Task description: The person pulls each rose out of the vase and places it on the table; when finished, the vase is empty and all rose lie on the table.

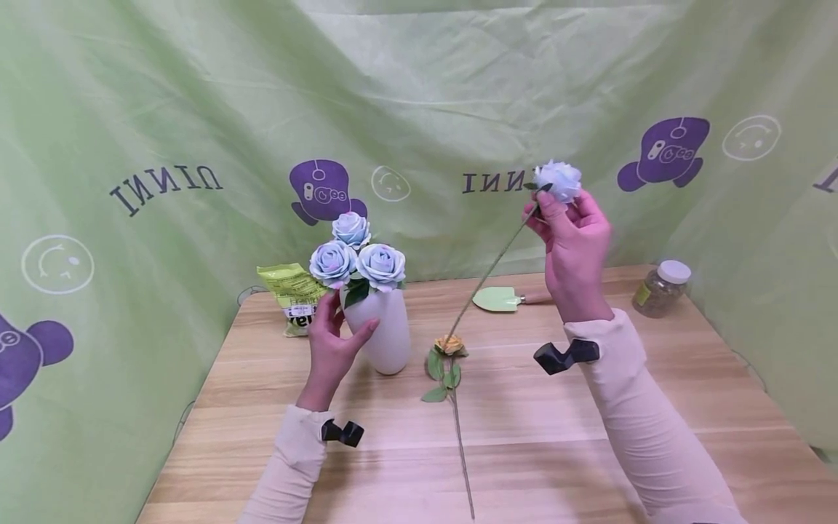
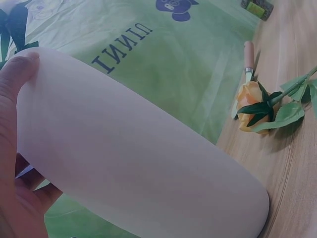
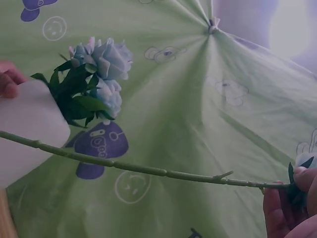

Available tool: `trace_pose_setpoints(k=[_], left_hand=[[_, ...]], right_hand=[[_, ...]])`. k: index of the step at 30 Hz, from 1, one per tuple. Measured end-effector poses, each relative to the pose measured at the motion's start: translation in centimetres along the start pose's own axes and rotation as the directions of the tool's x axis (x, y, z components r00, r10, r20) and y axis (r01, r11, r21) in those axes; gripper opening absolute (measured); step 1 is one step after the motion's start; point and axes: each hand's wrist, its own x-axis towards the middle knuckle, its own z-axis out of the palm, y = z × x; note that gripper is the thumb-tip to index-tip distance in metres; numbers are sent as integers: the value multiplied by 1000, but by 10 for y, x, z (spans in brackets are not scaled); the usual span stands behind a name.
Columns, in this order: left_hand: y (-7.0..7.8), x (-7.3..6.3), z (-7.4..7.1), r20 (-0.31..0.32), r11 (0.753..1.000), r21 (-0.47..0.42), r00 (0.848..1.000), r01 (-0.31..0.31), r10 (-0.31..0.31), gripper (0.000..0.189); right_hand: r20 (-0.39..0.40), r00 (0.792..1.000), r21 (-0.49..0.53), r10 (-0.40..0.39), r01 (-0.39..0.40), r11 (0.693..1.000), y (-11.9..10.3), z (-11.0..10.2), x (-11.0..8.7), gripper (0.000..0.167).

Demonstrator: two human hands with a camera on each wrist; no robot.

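My left hand (image 1: 334, 346) grips the white vase (image 1: 386, 338) near its top, thumb on the near side and fingers round the left. Three pale blue roses (image 1: 356, 255) with green leaves stand in its mouth. High on the right, my right hand (image 1: 579, 244) pinches another blue rose (image 1: 559, 180) right below its bloom. The long stem (image 3: 163, 172) of that rose slants down to the left, its lower end overlapping a yellow-orange rose (image 1: 449, 344) in the head view. That yellow-orange rose lies on the table (image 1: 537, 437), stem pointing toward me.
Behind the vase, to the left, stands a yellow-green bag (image 1: 288, 291). A small green trowel (image 1: 499, 299) lies at the back, and a white-lidded jar (image 1: 663, 287) stands at the back right. Green printed cloth (image 1: 458, 87) hangs round the table's back and sides.
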Motion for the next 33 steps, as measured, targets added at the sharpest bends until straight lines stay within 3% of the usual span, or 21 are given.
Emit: trace_pose_setpoints(k=[5,13,18,25,33], left_hand=[[1,0,0,-5,1000,0,1000,6,-6,71],[1,-1,0,-4,1000,-19,1000,-10,10,72],[1,0,0,-2,1000,-12,1000,-13,13,72],[0,0,0,3,1000,-5,1000,-9,10,72],[0,-1,-1,6,1000,9,1000,-5,5,74]], right_hand=[[-2,995,-152,99,-98,984,13,-11,0,44],[36,975,-341,219,-194,920,31,-31,-3,40],[51,950,-481,309,-248,841,44,-44,-7,40],[-13,897,-645,441,-345,682,68,-65,-14,58],[-58,850,-724,523,-397,564,97,-90,-33,49]])
